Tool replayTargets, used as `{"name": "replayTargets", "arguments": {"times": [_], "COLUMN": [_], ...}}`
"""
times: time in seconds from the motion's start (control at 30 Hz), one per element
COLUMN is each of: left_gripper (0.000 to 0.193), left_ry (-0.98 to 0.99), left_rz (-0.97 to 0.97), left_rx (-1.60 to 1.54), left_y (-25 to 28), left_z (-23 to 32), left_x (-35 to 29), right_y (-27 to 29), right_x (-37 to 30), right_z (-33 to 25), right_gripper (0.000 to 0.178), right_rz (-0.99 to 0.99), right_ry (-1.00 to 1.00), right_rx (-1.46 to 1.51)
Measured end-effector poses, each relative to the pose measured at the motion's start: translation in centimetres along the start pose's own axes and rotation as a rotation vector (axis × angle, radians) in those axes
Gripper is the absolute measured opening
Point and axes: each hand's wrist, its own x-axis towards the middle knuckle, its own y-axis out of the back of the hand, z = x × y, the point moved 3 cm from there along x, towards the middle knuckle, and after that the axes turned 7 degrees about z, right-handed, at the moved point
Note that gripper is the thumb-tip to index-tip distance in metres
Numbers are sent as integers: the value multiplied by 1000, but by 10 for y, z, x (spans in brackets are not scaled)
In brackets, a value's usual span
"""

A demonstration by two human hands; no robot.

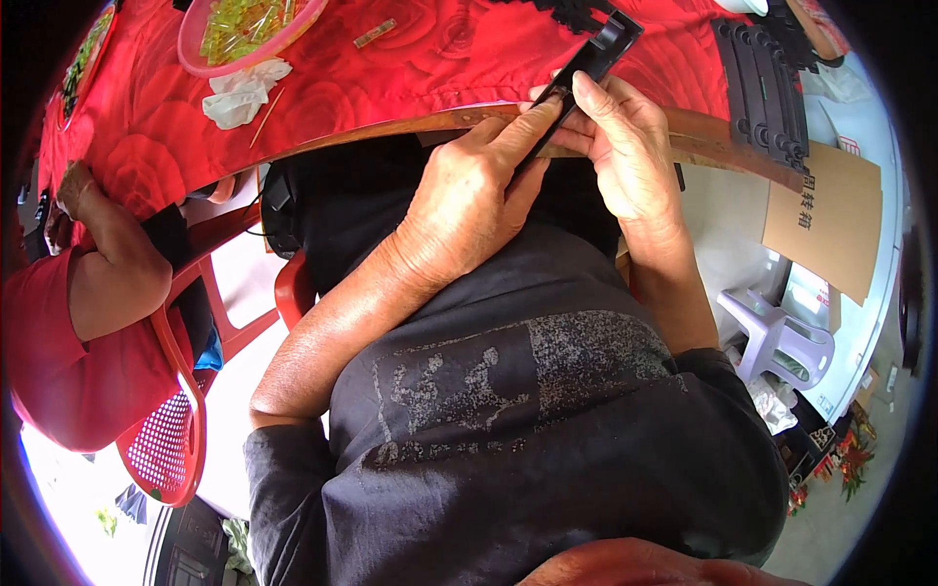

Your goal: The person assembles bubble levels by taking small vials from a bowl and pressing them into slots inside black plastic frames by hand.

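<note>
A long, narrow black plastic part (608, 44) slants across the near table edge, its wider, notched end pointing away to the right. My left hand (474, 190) is closed round its lower end, with the index finger pressed along the top. My right hand (625, 146) pinches it farther up, the thumb on its upper face and the fingers beneath. Something small may lie between the fingertips, but I cannot make it out. Right of my hands, several similar black plastic parts (767, 93) lie side by side at the table's edge.
A pink bowl (198, 70) of small yellowish clear pieces stands on the red tablecloth (332, 83), beside crumpled white plastic (239, 93) and a thin stick (266, 117). Another person (88, 293) sits at left on a red chair (186, 430). Cardboard (831, 220) and a lilac stool (777, 337) are at right.
</note>
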Motion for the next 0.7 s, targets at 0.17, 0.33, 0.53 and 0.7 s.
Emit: {"name": "replayTargets", "arguments": {"times": [0.17,0.33,0.53,0.7], "left_gripper": [38,36,30,29], "left_ry": [-59,-7,14,-3], "left_rz": [94,59,40,48], "left_rx": [104,131,162,165], "left_y": [5,7,5,4], "left_z": [4,6,10,5], "left_x": [1,0,1,1], "right_y": [4,-3,3,-4], "right_x": [5,1,4,2], "right_z": [-2,-5,-2,-2], "right_gripper": [27,29,29,29], "right_rz": [5,77,43,102], "right_ry": [-1,14,-23,26], "right_rx": [4,-2,-15,1]}}
